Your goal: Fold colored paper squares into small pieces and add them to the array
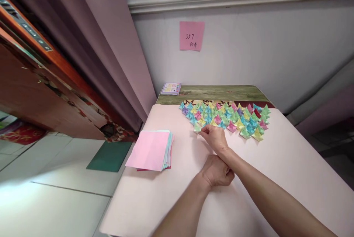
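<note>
Head view, the only view on record.

Progress: a block of folded pieces (226,119) lies on the worktop (290,163) in tight, staggered rows, pieces touching one another. I judge the greater part of the visible laying-out done. The block's far edge is full and straight; its near edge is ragged and steps back toward the near right, so the near rows look unfinished. A stack of flat square sheets (151,150), pink on top with other colours at its edges, sits well to the near left of the block. It has some thickness, so I judge a fair number of sheets are not yet folded.

Right hand (215,138): at the block's near-left corner, back of the hand up. My grip is narrow, fingertips drawn together on a pale green piece (197,128), the outermost piece of that corner. Whether I am pinching it or only pressing it flat, I cannot tell.

Left hand (217,172): nearer to me than the block, curled closed against my right wrist. Nothing shows in this grip.

Condition of the pieces: small pointed paper shapes with raised tips and crisp creases, in green, blue, pink, yellow and purple, with one dark red. None looks crushed or overturned.

Also noted: a small printed paper pack (171,88) beyond the block's far-left corner.
</note>
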Demonstrator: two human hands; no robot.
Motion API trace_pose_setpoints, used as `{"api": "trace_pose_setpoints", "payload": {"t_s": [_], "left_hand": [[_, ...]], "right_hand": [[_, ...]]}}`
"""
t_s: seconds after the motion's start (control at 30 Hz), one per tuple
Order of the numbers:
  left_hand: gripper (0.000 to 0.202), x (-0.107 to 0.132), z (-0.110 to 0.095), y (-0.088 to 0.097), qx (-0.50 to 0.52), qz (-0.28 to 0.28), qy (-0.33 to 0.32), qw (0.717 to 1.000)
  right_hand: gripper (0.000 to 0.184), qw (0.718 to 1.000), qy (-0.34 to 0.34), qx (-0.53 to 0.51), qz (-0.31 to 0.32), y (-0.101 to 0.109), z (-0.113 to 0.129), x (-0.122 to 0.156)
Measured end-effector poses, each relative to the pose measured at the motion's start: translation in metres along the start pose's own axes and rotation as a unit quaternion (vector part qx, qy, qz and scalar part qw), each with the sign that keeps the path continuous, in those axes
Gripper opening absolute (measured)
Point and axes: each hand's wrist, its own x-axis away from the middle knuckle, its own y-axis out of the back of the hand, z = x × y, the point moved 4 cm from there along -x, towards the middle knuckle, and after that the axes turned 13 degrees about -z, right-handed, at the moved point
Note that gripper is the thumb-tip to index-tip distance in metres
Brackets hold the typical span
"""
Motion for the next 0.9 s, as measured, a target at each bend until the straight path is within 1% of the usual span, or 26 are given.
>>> {"api": "trace_pose_setpoints", "payload": {"t_s": [0.2,0.4,0.53,0.8,0.9], "left_hand": [[0.018,0.0,0.003,-0.002,0.014,-0.009,0.001,1.0],[0.014,-0.001,0.005,-0.002,0.009,-0.012,0.012,1.0],[0.011,0.0,0.005,-0.001,0.013,-0.005,0.021,1.0],[0.014,0.0,0.005,-0.003,0.013,-0.019,0.022,1.0],[0.012,0.0,0.006,-0.003,0.012,-0.018,0.022,1.0]], "right_hand": [[0.012,0.999,-0.006,0.037,-0.01,-0.004,-0.005,-0.004],[0.019,0.995,-0.009,0.098,-0.01,-0.009,-0.006,-0.008],[0.019,0.993,0.004,0.114,-0.014,-0.011,-0.002,-0.011],[0.017,0.991,-0.007,0.13,0.012,-0.016,0.0,-0.015],[0.019,0.991,-0.002,0.135,0.009,-0.016,0.001,-0.016]]}}
